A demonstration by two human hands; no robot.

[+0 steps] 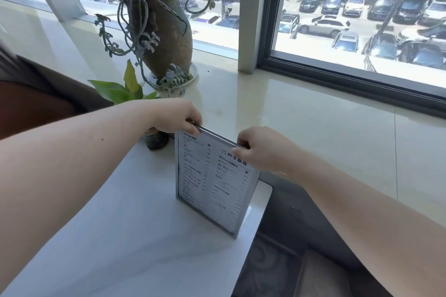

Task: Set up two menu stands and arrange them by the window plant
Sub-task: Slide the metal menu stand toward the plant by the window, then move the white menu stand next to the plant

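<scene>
A clear acrylic menu stand [212, 183] with a printed black-and-white menu stands upright near the far right corner of the white table [120, 224]. My left hand [178, 116] pinches its top left corner. My right hand [260, 149] pinches its top right corner. Beyond the table, on the pale window sill [301, 113], a tall brown vase with trailing grey-green succulent stems [164, 31] sits on a clear saucer. Only one menu stand is in view.
A small green-leafed plant [125, 89] in a dark pot [156, 140] stands at the table's far edge, just left of the menu stand. A dark seat [301, 236] lies right of the table. A dark brown seat back [36, 99] is at left.
</scene>
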